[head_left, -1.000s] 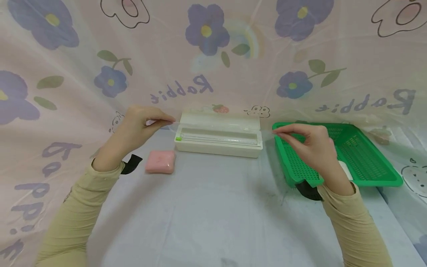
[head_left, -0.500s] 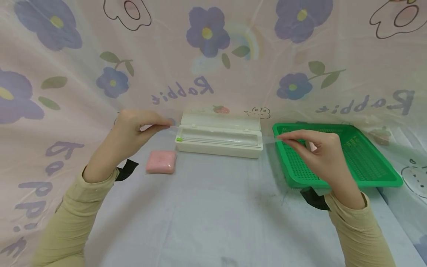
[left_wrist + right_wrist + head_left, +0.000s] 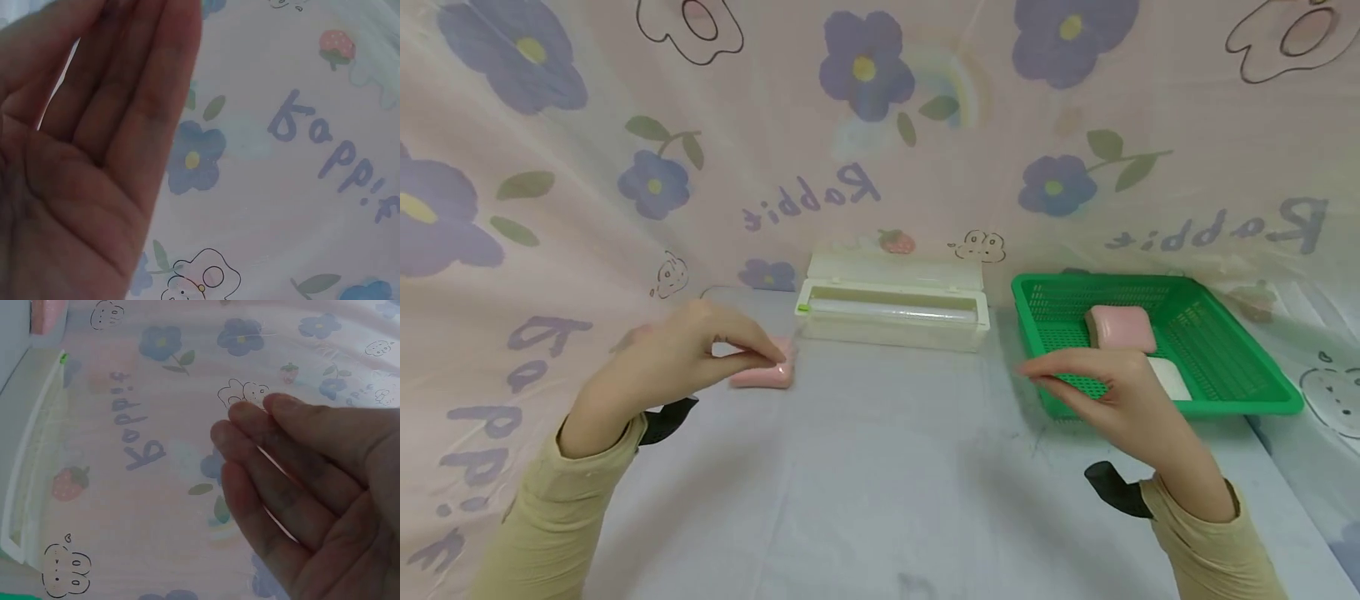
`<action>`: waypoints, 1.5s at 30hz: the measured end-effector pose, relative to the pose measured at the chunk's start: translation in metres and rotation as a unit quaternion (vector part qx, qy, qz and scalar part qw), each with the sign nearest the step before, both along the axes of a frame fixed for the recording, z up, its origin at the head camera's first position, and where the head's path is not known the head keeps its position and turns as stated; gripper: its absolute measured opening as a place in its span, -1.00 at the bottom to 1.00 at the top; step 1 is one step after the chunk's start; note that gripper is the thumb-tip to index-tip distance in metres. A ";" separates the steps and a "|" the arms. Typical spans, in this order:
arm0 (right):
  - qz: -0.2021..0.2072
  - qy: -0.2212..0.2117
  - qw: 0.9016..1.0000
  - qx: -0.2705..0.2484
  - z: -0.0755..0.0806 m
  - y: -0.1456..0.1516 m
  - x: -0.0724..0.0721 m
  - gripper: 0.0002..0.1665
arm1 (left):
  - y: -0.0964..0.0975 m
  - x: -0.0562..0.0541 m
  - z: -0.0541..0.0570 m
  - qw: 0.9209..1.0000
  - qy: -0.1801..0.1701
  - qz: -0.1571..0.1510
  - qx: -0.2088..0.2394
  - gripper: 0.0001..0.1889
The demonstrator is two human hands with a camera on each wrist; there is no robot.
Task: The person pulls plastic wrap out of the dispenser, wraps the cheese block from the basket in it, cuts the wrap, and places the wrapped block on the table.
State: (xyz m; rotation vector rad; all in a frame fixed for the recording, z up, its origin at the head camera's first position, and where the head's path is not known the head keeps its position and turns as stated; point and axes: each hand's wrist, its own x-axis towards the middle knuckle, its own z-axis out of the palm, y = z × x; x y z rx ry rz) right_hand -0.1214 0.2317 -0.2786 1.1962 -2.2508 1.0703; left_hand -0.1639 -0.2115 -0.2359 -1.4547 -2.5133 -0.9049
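Observation:
A long white cling film dispenser (image 3: 891,333) stands at the back of the table, its lid raised and a roll (image 3: 891,311) showing inside. Clear film, barely visible, spans from it toward both hands. In the head view my left hand (image 3: 673,358) pinches the film's left corner between thumb and fingertips, overlapping a glossy pink block (image 3: 763,378). Opposite, my right hand (image 3: 1112,396) pinches the right corner near the green basket. The left wrist view shows the left palm (image 3: 81,162) with fingers extended; the right wrist view shows thumb and fingertips together.
A green plastic basket (image 3: 1232,406) stands at the right, holding another pink block (image 3: 1123,327) and a white block (image 3: 1168,379). A pale flowered sheet (image 3: 940,183) hangs behind the table (image 3: 880,483).
Both hands have come down and back toward me, drawing film out from the dispenser. The right hand no longer hides the pink block in the basket; the left now partly covers the other one.

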 end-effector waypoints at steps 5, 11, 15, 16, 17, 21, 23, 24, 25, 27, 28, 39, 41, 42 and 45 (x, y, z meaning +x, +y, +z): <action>0.022 -0.042 0.999 0.014 -0.028 -0.002 0.012 -0.44 | -0.005 0.009 -0.017 0.997 -0.067 -0.018 -0.030 -0.78; 0.029 -0.133 0.989 0.050 -0.064 -0.005 0.027 -0.55 | -0.007 0.021 -0.047 0.990 -0.127 -0.014 -0.054 -0.86; 0.032 -0.199 0.977 0.066 -0.095 -0.005 0.036 -0.67 | -0.003 0.027 -0.082 0.975 -0.206 0.007 -0.078 -0.89; 0.030 -0.214 0.974 0.068 -0.103 -0.004 0.037 -0.69 | -0.002 0.028 -0.093 0.971 -0.222 0.013 -0.083 -0.90; 0.028 -0.231 0.970 0.069 -0.110 -0.004 0.038 -0.71 | 0.000 0.029 -0.105 0.967 -0.237 0.021 -0.089 -0.90; 0.021 -0.275 0.958 0.074 -0.137 -0.003 0.040 -0.80 | 0.007 0.036 -0.148 0.964 -0.235 0.046 -0.119 -0.95; 0.020 -0.277 0.957 0.083 -0.147 -0.003 0.041 -0.83 | 0.009 0.041 -0.165 0.966 -0.212 0.059 -0.134 -0.94; 0.020 -0.276 0.957 0.089 -0.151 -0.003 0.041 -0.83 | 0.010 0.043 -0.172 0.969 -0.194 0.064 -0.137 -0.94; 0.020 -0.272 0.957 0.097 -0.155 -0.004 0.041 -0.83 | 0.010 0.046 -0.178 0.972 -0.176 0.069 -0.139 -0.93; 0.015 -0.258 0.959 0.117 -0.162 -0.005 0.042 -0.81 | 0.011 0.052 -0.188 0.979 -0.128 0.071 -0.139 -0.91; 0.012 -0.249 0.960 0.126 -0.165 -0.005 0.042 -0.80 | 0.012 0.055 -0.192 0.982 -0.104 0.072 -0.139 -0.90; -0.031 -0.172 0.967 0.185 -0.180 -0.016 0.048 -0.81 | 0.014 0.079 -0.217 0.986 0.039 0.092 -0.133 -0.95; -0.036 -0.156 0.968 0.193 -0.182 -0.017 0.051 -0.83 | 0.012 0.083 -0.220 0.985 0.037 0.109 -0.127 -0.86; -0.035 -0.149 0.969 0.194 -0.183 -0.017 0.052 -0.83 | 0.011 0.084 -0.222 0.984 0.033 0.122 -0.126 -0.79; -0.030 -0.132 0.971 0.195 -0.186 -0.016 0.056 -0.83 | 0.010 0.087 -0.227 0.979 -0.007 0.172 -0.109 -0.71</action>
